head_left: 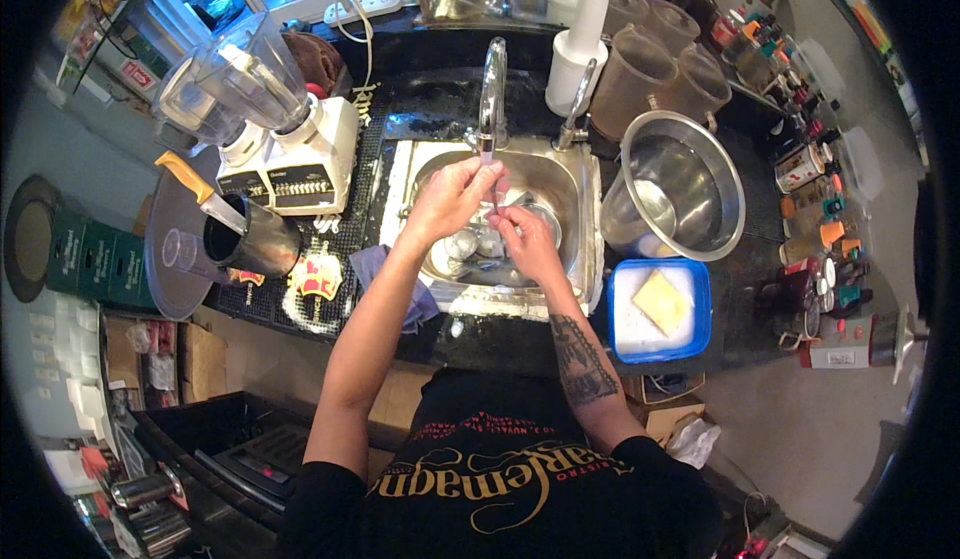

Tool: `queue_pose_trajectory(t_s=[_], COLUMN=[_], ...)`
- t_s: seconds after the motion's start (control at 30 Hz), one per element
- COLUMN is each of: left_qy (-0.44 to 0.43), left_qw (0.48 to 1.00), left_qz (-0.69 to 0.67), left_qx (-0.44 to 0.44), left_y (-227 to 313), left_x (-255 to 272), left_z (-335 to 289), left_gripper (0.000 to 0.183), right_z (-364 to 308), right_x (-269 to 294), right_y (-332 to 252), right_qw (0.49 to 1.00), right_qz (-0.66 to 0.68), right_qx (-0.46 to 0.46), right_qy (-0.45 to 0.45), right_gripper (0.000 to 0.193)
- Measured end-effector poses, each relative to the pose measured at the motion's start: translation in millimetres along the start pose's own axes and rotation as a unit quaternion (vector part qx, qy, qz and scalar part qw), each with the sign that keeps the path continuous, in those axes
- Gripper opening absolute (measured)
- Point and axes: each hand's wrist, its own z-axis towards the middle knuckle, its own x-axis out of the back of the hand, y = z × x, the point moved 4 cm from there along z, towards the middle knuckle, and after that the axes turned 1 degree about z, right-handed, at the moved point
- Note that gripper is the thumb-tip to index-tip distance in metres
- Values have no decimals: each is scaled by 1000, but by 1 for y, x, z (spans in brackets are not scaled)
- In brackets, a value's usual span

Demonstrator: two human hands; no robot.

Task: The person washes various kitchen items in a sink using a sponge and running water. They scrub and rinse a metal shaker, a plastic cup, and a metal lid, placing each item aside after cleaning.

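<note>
Both my hands are over a steel sink [575, 174], just below the mouth of a chrome faucet [493, 89]. My left hand [455, 199] is closed, its fingertips pinched right under the spout. Slightly lower, my right hand [530, 244] is closed too. Between them runs a thin, stick-like utensil [495, 199], gripped by both; its ends are hidden by my fingers, so its exact kind does not show. Beneath my hands, glasses [461, 245] and metal dishes lie in the basin, partly covered by my hands.
Right of the sink stand a large steel pot [690, 184] and a blue tub [612, 309] of suds with a yellow sponge [662, 302]. At left are blenders [310, 159], a knife [205, 189] in a dark container [255, 244] and a grey-blue cloth [420, 304]. Bottles [810, 209] line the right side.
</note>
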Motion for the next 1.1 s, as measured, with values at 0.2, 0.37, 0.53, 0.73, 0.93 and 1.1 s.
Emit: queue_pose_trajectory(t_s=[0.2, 0.37, 0.53, 0.73, 0.93, 1.1], left_qy=[29, 90, 42, 143, 159, 276], left_qw=[997, 995, 999, 973, 971, 890], left_qz=[69, -33, -9, -182, -171, -356], left_qx=[-22, -22, 20, 6, 47, -74], left_y=[9, 22, -5, -11, -39, -5], left_x=[15, 37, 29, 49, 67, 144], left_z=[-10, -17, -25, -35, -46, -71], left_gripper=[20, 19, 21, 27, 32, 26], right_z=[30, 28, 34, 39, 37, -10], right_x=[5, -8, -12, -2, -10, -48], right_y=[-15, 25, 21, 39, 47, 104], right_qw=[998, 990, 989, 990, 988, 877], right_qz=[-15, 92, 103, 119, -77, -280], right_qx=[36, -27, -15, -30, -67, -27], right_qy=[-44, -104, -103, -63, -113, -389], right_gripper=[21, 24, 24, 20, 26, 19])
